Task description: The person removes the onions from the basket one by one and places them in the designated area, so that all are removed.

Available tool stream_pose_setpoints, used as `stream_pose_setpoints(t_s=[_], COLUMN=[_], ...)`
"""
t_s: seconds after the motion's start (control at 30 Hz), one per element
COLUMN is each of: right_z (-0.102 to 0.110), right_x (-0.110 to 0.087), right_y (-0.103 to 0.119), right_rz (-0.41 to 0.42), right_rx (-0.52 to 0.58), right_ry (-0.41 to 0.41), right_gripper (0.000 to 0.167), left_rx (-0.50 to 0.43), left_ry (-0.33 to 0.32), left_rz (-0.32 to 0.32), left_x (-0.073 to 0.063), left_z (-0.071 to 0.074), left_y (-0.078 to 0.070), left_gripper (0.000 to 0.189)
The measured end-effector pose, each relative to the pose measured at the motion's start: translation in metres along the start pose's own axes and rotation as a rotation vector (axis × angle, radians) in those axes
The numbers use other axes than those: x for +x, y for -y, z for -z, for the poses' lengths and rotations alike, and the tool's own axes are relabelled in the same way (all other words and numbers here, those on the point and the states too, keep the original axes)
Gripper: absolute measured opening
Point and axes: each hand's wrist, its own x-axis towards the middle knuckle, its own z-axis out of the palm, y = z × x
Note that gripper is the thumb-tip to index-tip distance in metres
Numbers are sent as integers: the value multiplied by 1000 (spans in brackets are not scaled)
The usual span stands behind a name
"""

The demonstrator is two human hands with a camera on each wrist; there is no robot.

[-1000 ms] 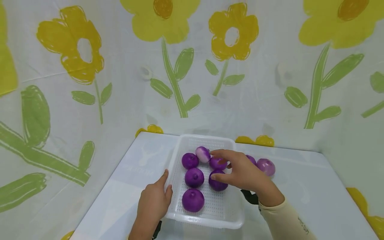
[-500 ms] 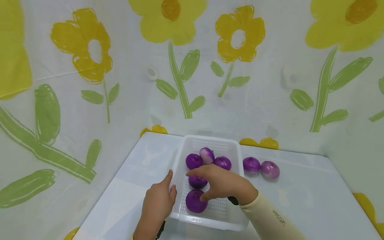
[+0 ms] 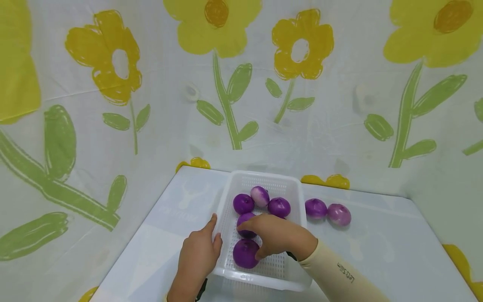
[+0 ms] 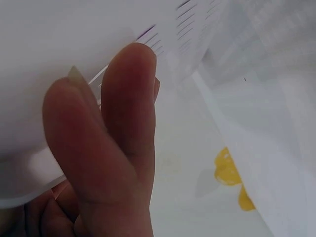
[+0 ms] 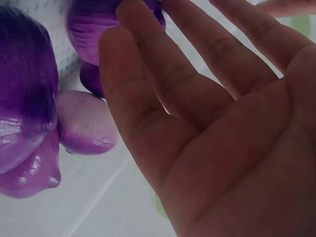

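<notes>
Several purple onions lie in a white perforated basket (image 3: 279,282). My left hand (image 3: 200,248) touches the basket's left side, index finger straight; two fingers (image 4: 127,98) rest near its wall in the left wrist view. Over the basket, my right hand (image 3: 277,235) spreads its fingers around the middle onion (image 3: 246,222), its thumb by the front onion (image 3: 245,254). In the right wrist view, its fingers (image 5: 126,74) look fairly straight, fingertips by a purple onion (image 5: 91,32). The onion formerly seen under this hand is mostly hidden.
At the back of the basket are a left onion (image 3: 243,204), a pale-sided onion (image 3: 260,196) and a right onion (image 3: 279,206). Outside, on the white table (image 3: 381,235), sit two more: a purple onion (image 3: 315,209) and a pinker onion (image 3: 339,214). Flower-patterned cloth surrounds the table.
My right hand has moved left and toward me, from the right-side onions to the middle and front ones. My left hand has stayed at the basket's side. The view has shifted slightly.
</notes>
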Motion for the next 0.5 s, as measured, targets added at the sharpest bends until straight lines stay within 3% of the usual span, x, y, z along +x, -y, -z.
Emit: stream_pose_setpoints(t_s=[0.5], right_z=[-15], right_x=[4], right_y=[4], right_rz=[39], right_rx=[-85], right_ry=[22], right_gripper=[68], left_rx=[-7], left_ry=[26], left_rz=[35], left_x=[-2], left_z=[1], left_y=[-1], left_gripper=[56])
